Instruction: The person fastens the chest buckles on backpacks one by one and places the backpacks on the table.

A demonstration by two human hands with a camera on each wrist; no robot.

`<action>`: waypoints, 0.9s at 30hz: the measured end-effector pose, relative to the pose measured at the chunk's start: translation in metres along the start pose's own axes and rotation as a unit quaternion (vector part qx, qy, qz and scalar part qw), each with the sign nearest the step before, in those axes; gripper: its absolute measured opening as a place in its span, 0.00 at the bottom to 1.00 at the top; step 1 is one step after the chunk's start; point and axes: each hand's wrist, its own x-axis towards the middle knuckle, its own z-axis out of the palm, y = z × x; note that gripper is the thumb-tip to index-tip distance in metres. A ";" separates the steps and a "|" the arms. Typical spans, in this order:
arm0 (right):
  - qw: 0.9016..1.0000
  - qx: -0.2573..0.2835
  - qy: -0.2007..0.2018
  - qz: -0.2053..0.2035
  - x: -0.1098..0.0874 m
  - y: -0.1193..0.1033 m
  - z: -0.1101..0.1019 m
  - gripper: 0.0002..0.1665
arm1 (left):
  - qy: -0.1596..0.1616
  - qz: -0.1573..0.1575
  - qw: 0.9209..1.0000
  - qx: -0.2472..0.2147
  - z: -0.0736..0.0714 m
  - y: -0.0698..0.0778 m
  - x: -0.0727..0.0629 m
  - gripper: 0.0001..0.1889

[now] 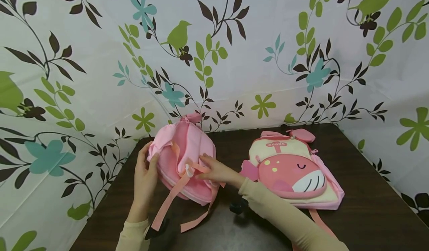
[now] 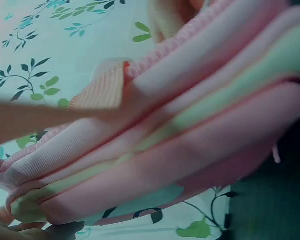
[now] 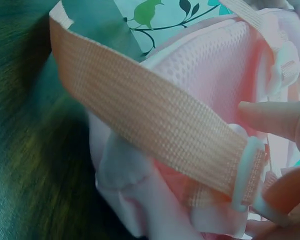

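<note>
A pink backpack (image 1: 204, 141) is held up at a tilt over the table, its padded back and shoulder straps towards me. My left hand (image 1: 146, 172) grips its left edge; in the left wrist view the fingers (image 2: 12, 227) wrap round one corner. On the strap side, my right hand (image 1: 219, 171) holds a shoulder strap (image 1: 171, 199) near its plastic adjuster. The right wrist view shows the thumb (image 3: 272, 119) stretched out above the white adjuster (image 3: 247, 172), with the other fingers curled below it. Two loose strap ends hang down in front.
To the right lies a second backpack (image 1: 275, 150), cream and pink with a whale front, its strap (image 1: 321, 223) trailing towards me. Both rest on or over a dark wooden table (image 1: 375, 206). A leaf-and-bird patterned cloth (image 1: 234, 76) hangs behind.
</note>
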 end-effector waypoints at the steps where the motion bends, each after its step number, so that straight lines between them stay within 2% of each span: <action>1: 1.000 -0.002 -0.001 0.003 0.000 0.000 -0.001 0.52 | -0.004 -0.006 1.000 -0.004 0.001 -0.001 0.000 0.25; 9: 1.000 -0.020 -0.015 0.006 -0.007 0.003 -0.013 0.48 | -0.026 -0.039 0.999 -0.018 0.003 -0.011 -0.002 0.25; 18: 0.997 -0.072 0.007 0.003 -0.010 0.014 -0.025 0.46 | -0.073 -0.064 0.995 0.006 0.004 -0.032 0.002 0.26; 22: 0.994 -0.106 0.019 -0.002 -0.011 0.019 -0.029 0.46 | -0.102 -0.093 0.990 0.011 0.004 -0.044 0.000 0.27; 27: 0.995 -0.099 0.022 0.021 -0.014 0.024 -0.038 0.47 | -0.141 -0.125 0.981 0.037 0.001 -0.058 -0.005 0.26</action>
